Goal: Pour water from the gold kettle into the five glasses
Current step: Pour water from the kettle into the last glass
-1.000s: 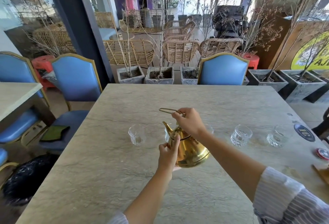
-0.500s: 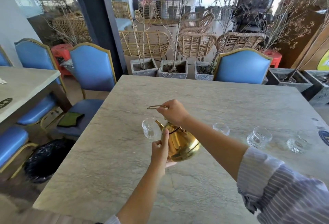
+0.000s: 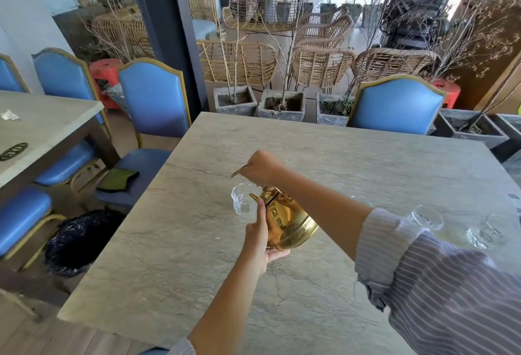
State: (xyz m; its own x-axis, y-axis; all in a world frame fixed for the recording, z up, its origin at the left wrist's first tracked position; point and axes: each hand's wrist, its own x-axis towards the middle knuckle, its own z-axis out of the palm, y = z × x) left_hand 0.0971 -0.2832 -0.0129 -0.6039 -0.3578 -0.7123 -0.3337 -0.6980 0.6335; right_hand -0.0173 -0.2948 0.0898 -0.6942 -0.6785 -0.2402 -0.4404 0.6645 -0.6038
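Observation:
The gold kettle (image 3: 284, 222) hangs tilted over the stone table (image 3: 338, 157), its spout right at the rim of the leftmost glass (image 3: 242, 202). My right hand (image 3: 260, 167) grips the kettle's thin wire handle from above. My left hand (image 3: 260, 237) cups the kettle's body and base from the near side. Two more clear glasses, one (image 3: 425, 217) and another (image 3: 483, 234), stand in the row to the right. My right forearm hides the glasses between; only a rim (image 3: 359, 199) shows above it.
Blue padded chairs stand at the far side (image 3: 394, 105) and left side (image 3: 153, 101) of the table. A green cloth (image 3: 118, 178) lies on the left chair's seat. A second table (image 3: 36, 132) is at the left. Stone planters (image 3: 282, 103) line the far edge.
The kettle has moved left along the row and tipped further, its spout now at the leftmost glass. The view has swung left with it.

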